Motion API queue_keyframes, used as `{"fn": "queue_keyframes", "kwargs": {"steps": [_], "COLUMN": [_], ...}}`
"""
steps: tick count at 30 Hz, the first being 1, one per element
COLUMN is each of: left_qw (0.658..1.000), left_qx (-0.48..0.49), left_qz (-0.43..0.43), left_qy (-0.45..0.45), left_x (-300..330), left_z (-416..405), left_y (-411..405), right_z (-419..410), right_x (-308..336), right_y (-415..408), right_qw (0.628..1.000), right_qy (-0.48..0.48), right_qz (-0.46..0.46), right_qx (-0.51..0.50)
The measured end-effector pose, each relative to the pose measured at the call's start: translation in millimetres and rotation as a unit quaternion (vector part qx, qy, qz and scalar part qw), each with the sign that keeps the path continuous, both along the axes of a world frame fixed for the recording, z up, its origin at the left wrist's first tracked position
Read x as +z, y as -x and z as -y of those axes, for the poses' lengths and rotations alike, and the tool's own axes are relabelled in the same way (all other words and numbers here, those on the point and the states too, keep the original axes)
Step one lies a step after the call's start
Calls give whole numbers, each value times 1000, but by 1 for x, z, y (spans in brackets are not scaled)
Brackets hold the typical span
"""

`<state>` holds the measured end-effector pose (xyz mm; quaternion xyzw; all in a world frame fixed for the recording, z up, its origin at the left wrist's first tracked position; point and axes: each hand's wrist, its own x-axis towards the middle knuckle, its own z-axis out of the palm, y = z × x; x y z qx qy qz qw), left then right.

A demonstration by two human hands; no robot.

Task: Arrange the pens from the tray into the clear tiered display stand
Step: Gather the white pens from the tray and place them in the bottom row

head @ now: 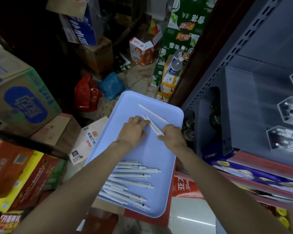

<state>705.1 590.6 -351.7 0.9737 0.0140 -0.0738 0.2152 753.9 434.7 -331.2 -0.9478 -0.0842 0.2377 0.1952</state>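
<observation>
The middle of the light blue tray [159,159] lies bare between my forearms, with a heap of white pens [130,181] filling its near end and one loose pen [153,114] lying near its far end. To my right, the grey shelf upright [215,78] stands close beside the tray, between it and the clear display stand [287,112]. Cardboard boxes [19,98] crowd the left side.

Stacked printed cardboard boxes [20,100] are crowding the dim storeroom floor, red and blue plastic bags [98,90] are lying about, and grey perforated metal shelving [240,53] is rising rightward.
</observation>
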Motion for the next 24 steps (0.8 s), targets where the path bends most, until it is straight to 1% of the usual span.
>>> {"fn": "queue_keyframes", "kwargs": {"steps": [2,3,4,6,7,10,13,14,16,18,20,22,24], "left_qw": [988,969,937,859,832,784,759,758,768,783,797,832,872], "left_qx": [80,138,204,311,327,298,283,277,260,231,198,154,84], "left_qz": [5,-3,-24,-66,-70,-72,-51,-38,-7,32,69,108,120], "left_qy": [131,206,281,402,443,540,584,590,586,577,566,523,467], "left_x": [3,4,7,13,14,32,53,62,82,106,130,154,176], "left_z": [4,6,9,13,14,17,19,21,28,39,55,75,103], "left_y": [4,4,5,6,7,19,27,29,31,32,31,28,25], "right_z": [0,0,0,-1,-1,-3,-2,-1,5,15,33,57,88], "right_x": [2,4,6,11,14,27,50,59,81,104,130,153,172], "right_y": [5,7,10,18,22,32,42,45,50,54,56,56,51], "right_qw": [999,997,994,988,983,965,958,957,958,963,966,953,930], "right_qy": [-45,-69,-92,-139,-166,-235,-272,-277,-282,-263,-239,-246,-288], "right_qz": [-14,-20,-26,-35,-38,-54,-41,-29,0,40,101,177,225], "right_qx": [-26,-38,-47,-63,-73,-102,-86,-75,-55,-28,-6,-17,-49]}}
